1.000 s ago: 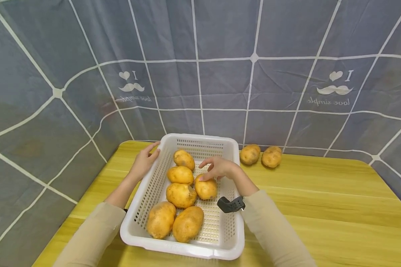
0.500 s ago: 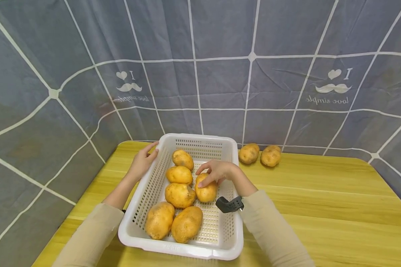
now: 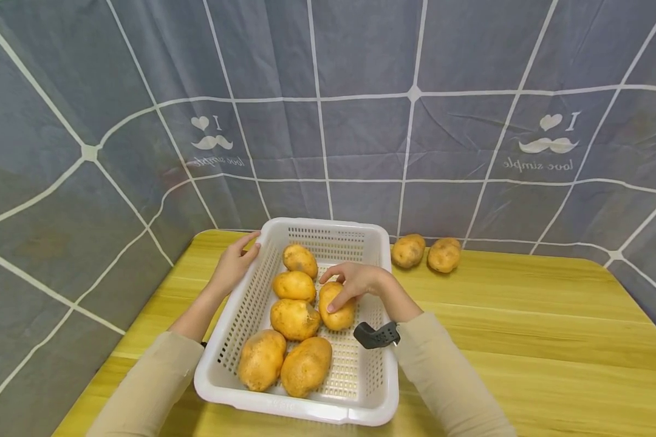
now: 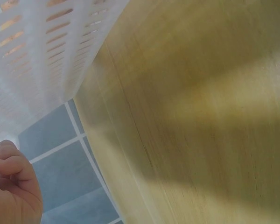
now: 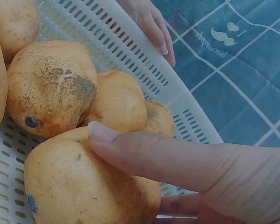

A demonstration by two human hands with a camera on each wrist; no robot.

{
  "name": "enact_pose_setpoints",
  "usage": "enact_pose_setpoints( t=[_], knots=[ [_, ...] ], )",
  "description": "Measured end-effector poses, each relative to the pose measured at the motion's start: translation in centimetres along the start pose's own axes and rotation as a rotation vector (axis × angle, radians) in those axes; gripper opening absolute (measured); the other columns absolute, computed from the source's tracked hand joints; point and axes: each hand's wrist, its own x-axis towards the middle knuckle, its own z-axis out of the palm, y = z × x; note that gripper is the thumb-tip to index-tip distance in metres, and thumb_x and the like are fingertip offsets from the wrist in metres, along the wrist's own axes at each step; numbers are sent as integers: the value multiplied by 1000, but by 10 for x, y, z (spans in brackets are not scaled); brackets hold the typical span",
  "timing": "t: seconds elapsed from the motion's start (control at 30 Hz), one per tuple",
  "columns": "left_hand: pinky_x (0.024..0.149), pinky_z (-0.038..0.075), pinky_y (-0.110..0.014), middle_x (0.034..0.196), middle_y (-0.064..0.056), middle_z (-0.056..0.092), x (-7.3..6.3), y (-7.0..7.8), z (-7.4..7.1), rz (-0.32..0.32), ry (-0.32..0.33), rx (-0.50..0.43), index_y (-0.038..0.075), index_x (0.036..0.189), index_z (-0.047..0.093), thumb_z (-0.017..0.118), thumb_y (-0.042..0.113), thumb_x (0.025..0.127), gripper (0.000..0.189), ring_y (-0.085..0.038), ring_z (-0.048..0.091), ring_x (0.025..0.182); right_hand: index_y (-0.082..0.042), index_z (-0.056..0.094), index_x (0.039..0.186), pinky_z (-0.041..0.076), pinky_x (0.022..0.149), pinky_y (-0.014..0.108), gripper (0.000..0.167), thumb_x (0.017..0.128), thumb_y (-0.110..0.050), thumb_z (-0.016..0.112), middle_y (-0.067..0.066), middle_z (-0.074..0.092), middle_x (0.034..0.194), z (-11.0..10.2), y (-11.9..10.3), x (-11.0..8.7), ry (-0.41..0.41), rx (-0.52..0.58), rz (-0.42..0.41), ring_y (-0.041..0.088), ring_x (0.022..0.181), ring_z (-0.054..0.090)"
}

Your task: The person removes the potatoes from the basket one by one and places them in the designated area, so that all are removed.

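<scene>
A white perforated plastic basket (image 3: 297,411) holds several potatoes, with a column of three along its left side and two larger ones at the near end. My right hand (image 3: 359,284) reaches into it and grips a potato (image 3: 336,312) on the right side. In the right wrist view the thumb (image 5: 144,151) presses on top of that potato (image 5: 84,182); the fingers beyond are mostly hidden. My left hand (image 3: 233,265) holds the basket's left rim near the far corner. The left wrist view shows its curled fingers (image 4: 14,165) at the rim, partly cut off.
Two potatoes (image 3: 408,251) (image 3: 444,255) lie on the wooden table (image 3: 525,340), right of the basket's far corner. A grey curtain (image 3: 361,139) with white lines hangs behind the table and along its left. A black strap device (image 3: 377,335) sits on the right wrist.
My right thumb and fingers have closed round the potato, which has turned slightly in place. The left hand stays on the rim and the basket has barely moved.
</scene>
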Motion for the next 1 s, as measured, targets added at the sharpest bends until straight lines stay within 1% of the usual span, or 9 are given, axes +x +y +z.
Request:
enact_pose_setpoints(
  t=[0.07, 0.13, 0.27, 0.37, 0.47, 0.6, 0.7, 0.83, 1.0],
  knots=[
    [56, 53, -29, 94, -26, 63, 0, 0, 1, 1, -3, -5, 5, 143, 36, 44, 25, 100, 48, -15, 61, 63, -9, 58, 123, 49, 62, 25, 60, 68, -11, 84, 16, 52, 115, 1, 0, 0, 4, -9, -9, 19, 90, 53],
    [56, 53, -29, 94, -26, 63, 0, 0, 1, 0, -3, -9, 4, 143, 37, 44, 24, 100, 47, -14, 61, 64, -8, 58, 121, 49, 63, 26, 59, 68, -10, 84, 15, 52, 113, 1, 0, -1, 11, -10, -15, 20, 94, 52],
    [57, 53, -28, 94, -26, 63, 0, 0, 1, -5, -6, -8, 5, 143, 37, 45, 25, 100, 47, -14, 60, 64, -9, 60, 117, 48, 74, 27, 56, 67, -10, 85, 13, 53, 114, 2, 0, -2, 40, -29, -38, 22, 105, 49],
    [57, 53, -28, 94, -26, 62, 0, 1, 0, -5, -7, -8, 6, 143, 36, 45, 25, 100, 48, -15, 60, 63, -9, 61, 117, 46, 81, 28, 56, 66, -11, 85, 12, 53, 114, 2, 0, -2, 57, -31, -61, 24, 108, 48],
    [56, 53, -28, 95, -26, 62, 0, 1, -2, -8, -11, -6, 6, 144, 36, 44, 26, 100, 49, -16, 61, 64, -7, 60, 118, 46, 79, 28, 58, 65, -10, 85, 12, 53, 112, 1, 0, -1, 72, -3, -76, 23, 103, 49],
    [57, 53, -28, 96, -26, 62, 0, 1, -2, -5, -11, 2, 6, 144, 35, 44, 26, 100, 49, -15, 60, 64, -7, 59, 118, 49, 71, 27, 60, 65, -10, 85, 13, 51, 107, 1, 0, 0, 102, 46, -84, 21, 92, 52],
    [56, 53, -29, 95, -26, 62, 0, 1, -2, 3, -7, 1, 5, 143, 36, 44, 24, 100, 48, -15, 60, 63, -8, 60, 116, 48, 72, 27, 58, 64, -10, 85, 12, 52, 108, 2, 1, 0, 146, 49, -104, 21, 93, 52],
    [56, 53, -29, 93, -26, 62, -1, 1, 0, 7, -4, -12, 5, 143, 36, 44, 23, 100, 47, -15, 60, 63, -11, 61, 112, 44, 76, 28, 54, 63, -11, 86, 11, 53, 109, 2, 2, -1, 204, 34, -137, 23, 99, 49],
    [56, 53, -29, 94, -26, 62, -2, 1, -2, 4, -11, -22, 6, 144, 35, 45, 25, 100, 48, -16, 62, 64, -9, 61, 114, 44, 72, 28, 56, 63, -8, 84, 12, 51, 111, 3, 2, 0, 230, 55, -184, 22, 92, 49]
  ],
)
